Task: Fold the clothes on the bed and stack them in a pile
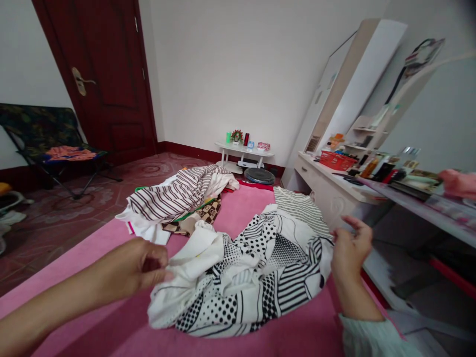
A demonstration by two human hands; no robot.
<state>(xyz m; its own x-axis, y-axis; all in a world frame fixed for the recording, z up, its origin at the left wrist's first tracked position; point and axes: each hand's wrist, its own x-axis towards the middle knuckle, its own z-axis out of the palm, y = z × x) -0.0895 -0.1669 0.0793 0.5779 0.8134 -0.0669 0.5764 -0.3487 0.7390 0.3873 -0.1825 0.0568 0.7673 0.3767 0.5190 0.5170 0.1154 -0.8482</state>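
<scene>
A crumpled black-and-white garment point(256, 282) with dots and stripes lies on the pink bedcover point(241, 208) in front of me. At its left edge is my left hand point(139, 265), fingers loosely curved, thumb and forefinger apart; the thumb tip meets the white fabric or hovers just over it. Beside the right edge of the garment I see my right hand point(351, 248), raised with its fingers apart and holding nothing. Behind the garment, toward the right, a thin-striped cloth point(299, 208) is spread out.
A heap of clothes with a brown-striped shirt point(174, 193) lies at the bed's far left. To the right stand a dresser point(330, 198) with a red basket point(336, 160) and bottles. A low white table point(243, 148), folding chair point(40, 129) and door point(100, 74) are farther back.
</scene>
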